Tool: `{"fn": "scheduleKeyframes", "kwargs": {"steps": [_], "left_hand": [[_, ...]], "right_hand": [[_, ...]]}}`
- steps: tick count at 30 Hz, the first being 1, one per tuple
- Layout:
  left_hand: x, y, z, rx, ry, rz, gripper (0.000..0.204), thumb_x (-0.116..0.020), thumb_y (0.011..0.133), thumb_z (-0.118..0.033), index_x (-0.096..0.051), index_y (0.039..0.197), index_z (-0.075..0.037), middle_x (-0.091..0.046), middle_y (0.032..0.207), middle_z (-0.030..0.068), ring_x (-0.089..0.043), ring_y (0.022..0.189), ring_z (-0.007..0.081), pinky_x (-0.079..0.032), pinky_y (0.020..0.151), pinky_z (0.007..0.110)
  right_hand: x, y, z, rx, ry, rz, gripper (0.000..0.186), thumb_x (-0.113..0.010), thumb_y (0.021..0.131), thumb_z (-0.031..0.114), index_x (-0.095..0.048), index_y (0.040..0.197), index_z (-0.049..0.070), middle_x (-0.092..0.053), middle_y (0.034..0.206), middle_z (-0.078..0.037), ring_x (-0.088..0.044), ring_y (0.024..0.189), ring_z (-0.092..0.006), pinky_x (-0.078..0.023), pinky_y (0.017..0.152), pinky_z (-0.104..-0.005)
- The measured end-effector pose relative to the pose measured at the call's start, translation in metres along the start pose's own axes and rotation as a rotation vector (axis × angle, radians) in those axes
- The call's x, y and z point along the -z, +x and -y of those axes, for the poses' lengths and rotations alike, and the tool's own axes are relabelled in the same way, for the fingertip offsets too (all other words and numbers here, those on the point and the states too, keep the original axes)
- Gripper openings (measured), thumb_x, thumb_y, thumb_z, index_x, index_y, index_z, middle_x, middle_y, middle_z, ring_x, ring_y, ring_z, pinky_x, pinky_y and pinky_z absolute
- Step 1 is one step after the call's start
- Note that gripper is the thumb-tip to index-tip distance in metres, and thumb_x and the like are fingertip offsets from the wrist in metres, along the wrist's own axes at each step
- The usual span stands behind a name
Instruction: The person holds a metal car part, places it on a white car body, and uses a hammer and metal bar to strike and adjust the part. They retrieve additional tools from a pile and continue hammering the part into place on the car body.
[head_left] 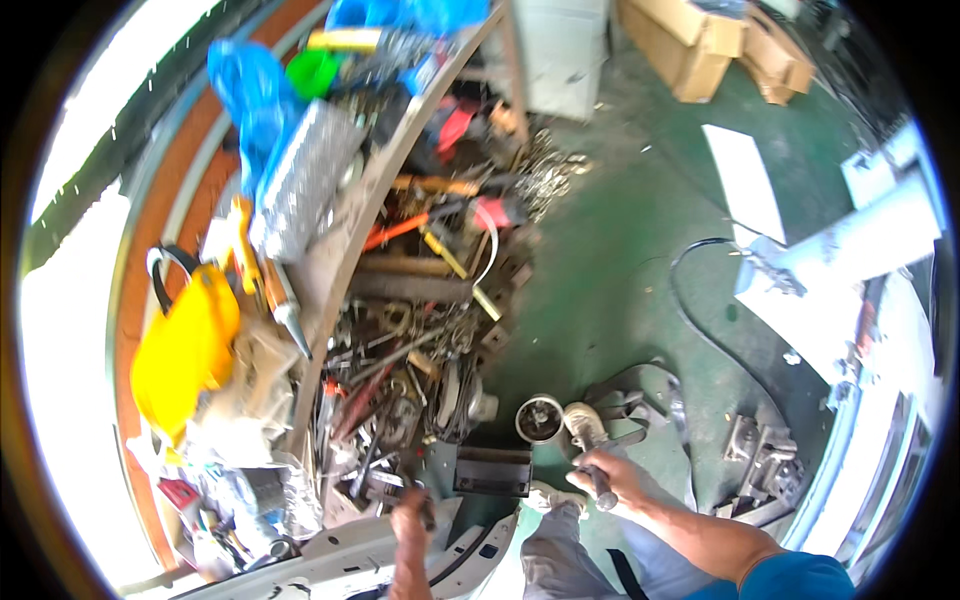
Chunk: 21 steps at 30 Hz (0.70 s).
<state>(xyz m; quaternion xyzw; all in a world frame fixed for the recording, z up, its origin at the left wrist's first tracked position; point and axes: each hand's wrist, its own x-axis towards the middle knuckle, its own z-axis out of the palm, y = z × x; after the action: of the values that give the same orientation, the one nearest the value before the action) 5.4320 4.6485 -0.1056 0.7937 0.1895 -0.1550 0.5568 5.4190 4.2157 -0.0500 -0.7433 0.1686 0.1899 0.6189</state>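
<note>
My right hand is closed around a dark rod-like handle, held above my legs and shoes; the tool's far end cannot be made out. At the lower middle, my blurred left hand is closed around a short dark object whose kind I cannot tell. It is over the edge of a pale metal panel with cut-out holes. Between the hands, farther off, are a dark metal channel piece and a round white pot with dark contents. My shoe is beside the pot.
On the left, a wooden-edged shelf carries a yellow face shield, blue plastic bags and a caulking gun. Tools and metal scraps lie below. A grey strap, a dark cable and cardboard boxes are rightward.
</note>
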Motion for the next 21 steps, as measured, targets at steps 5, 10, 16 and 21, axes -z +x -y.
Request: {"fn": "scheduleKeyframes", "kwargs": {"steps": [5, 10, 16, 21], "left_hand": [[-0.11, -0.111, -0.146, -0.243, 0.233, 0.374, 0.023, -0.071, 0.09, -0.018, -0.072, 0.109, -0.005, -0.069, 0.082, 0.0069, -0.066, 0.071, 0.0175, -0.053, 0.065, 0.033], [-0.221, -0.216, -0.209, -0.507, 0.021, 0.771, 0.048, -0.078, 0.087, -0.009, -0.058, 0.13, -0.001, -0.066, 0.093, 0.0062, -0.059, 0.083, 0.014, -0.051, 0.079, 0.029], [-0.312, -0.363, -0.27, -0.659, 0.041, 1.095, 0.051, -0.067, 0.097, -0.017, -0.049, 0.143, -0.007, -0.064, 0.121, 0.0128, -0.062, 0.098, 0.0236, -0.052, 0.087, 0.037], [-0.36, -0.491, -0.254, -0.796, 0.106, 1.443, 0.046, -0.071, 0.093, -0.012, -0.052, 0.133, -0.003, -0.063, 0.113, 0.0114, -0.06, 0.096, 0.0206, -0.051, 0.087, 0.035]], "right_hand": [[0.106, -0.118, 0.041, 0.014, -0.034, -0.362, 0.029, -0.081, 0.087, 0.03, -0.07, 0.097, 0.005, -0.068, 0.082, -0.007, -0.062, 0.076, -0.0157, -0.051, 0.071, -0.0333], [0.147, -0.258, 0.061, 0.34, -0.024, -0.659, 0.034, -0.076, 0.092, 0.037, -0.064, 0.088, 0.005, -0.058, 0.077, -0.008, -0.057, 0.073, -0.0164, -0.046, 0.066, -0.0382], [0.137, -0.44, 0.107, 0.72, 0.133, -0.665, 0.018, -0.072, 0.09, 0.019, -0.062, 0.096, 0.005, -0.056, 0.102, -0.01, -0.062, 0.098, -0.0304, -0.048, 0.085, -0.0408], [0.122, -0.598, 0.059, 0.988, 0.178, -0.874, 0.014, -0.069, 0.09, 0.009, -0.064, 0.101, 0.002, -0.062, 0.097, -0.011, -0.064, 0.093, -0.0289, -0.048, 0.087, -0.0387]]}}
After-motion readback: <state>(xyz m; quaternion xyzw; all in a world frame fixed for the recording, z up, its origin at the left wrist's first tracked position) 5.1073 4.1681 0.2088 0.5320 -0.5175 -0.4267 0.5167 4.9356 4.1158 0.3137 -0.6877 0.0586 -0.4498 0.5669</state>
